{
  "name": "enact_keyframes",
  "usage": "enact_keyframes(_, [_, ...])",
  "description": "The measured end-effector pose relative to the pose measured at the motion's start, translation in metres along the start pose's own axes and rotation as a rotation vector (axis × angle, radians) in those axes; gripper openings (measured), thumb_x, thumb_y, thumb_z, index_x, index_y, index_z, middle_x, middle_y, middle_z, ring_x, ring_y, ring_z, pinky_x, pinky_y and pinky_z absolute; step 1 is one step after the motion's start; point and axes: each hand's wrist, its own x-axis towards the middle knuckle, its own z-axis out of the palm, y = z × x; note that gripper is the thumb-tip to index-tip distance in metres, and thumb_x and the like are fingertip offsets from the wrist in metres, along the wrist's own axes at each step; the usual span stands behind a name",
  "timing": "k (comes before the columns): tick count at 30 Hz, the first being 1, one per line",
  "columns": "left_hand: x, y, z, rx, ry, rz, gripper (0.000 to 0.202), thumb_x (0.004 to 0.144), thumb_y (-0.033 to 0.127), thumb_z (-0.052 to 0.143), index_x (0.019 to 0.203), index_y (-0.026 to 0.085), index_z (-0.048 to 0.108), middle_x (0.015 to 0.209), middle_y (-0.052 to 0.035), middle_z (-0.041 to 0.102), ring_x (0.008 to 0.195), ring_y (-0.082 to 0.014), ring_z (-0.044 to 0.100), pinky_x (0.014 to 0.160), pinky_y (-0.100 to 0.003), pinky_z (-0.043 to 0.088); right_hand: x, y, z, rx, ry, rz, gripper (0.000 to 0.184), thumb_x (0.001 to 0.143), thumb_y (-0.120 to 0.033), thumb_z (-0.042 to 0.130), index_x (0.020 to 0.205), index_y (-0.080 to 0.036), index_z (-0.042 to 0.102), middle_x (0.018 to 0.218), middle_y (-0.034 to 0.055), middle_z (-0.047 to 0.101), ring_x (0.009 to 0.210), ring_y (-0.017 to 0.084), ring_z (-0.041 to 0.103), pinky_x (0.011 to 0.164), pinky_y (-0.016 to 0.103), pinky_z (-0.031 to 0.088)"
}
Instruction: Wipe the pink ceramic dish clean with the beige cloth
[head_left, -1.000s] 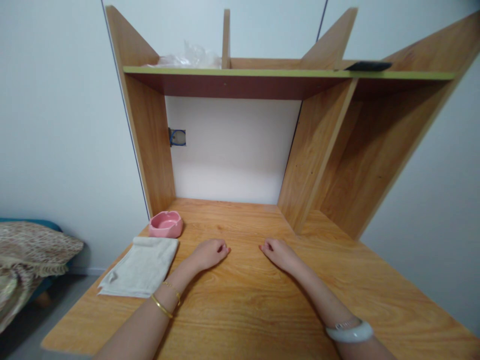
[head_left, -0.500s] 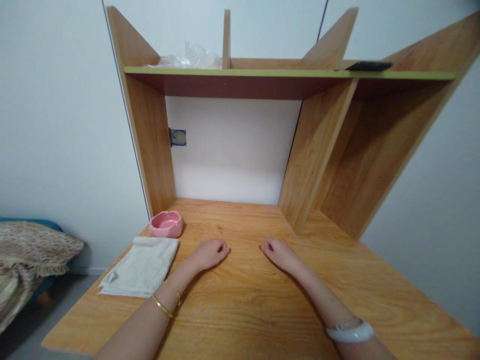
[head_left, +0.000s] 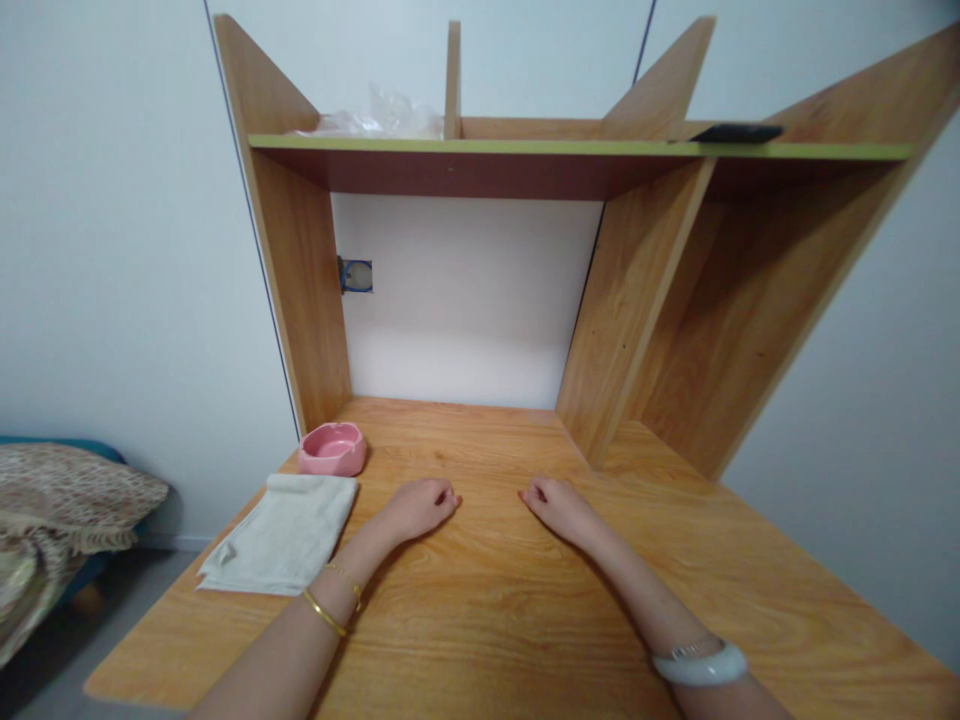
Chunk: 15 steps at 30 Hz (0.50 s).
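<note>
Both my hands rest on the wooden desk [head_left: 480, 620], near its middle. My left hand [head_left: 420, 505] lies with its fingers curled under in a loose fist, holding nothing. My right hand [head_left: 556, 505] lies the same way a short gap to the right, fingers curled and empty. A folded white towel [head_left: 283, 533] lies on the desk just left of my left forearm. Behind the towel stands a small pink dish [head_left: 332, 448], close to the desk's left upright panel.
The desk has a hutch with wooden side panels and a green-edged shelf [head_left: 570, 148] overhead. Crumpled clear plastic [head_left: 375, 115] and a flat black object [head_left: 736, 131] lie on that shelf. A bed with a patterned blanket [head_left: 60, 500] stands at the far left.
</note>
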Motion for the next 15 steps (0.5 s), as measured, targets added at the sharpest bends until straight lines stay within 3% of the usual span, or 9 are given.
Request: enact_keyframes(15, [0.0012, -0.0025, 0.002, -0.005, 0.006, 0.003, 0.035, 0.082, 0.042, 0.035, 0.07, 0.017, 0.057, 0.073, -0.0043, 0.063, 0.062, -0.014, 0.054, 0.053, -0.023, 0.032, -0.0006, 0.0001, 0.0003, -0.008, -0.006, 0.002, 0.027, 0.083, -0.028, 0.043, 0.061, -0.016, 0.053, 0.064, 0.0054, 0.062, 0.059, 0.014, 0.053, 0.05, 0.022, 0.028])
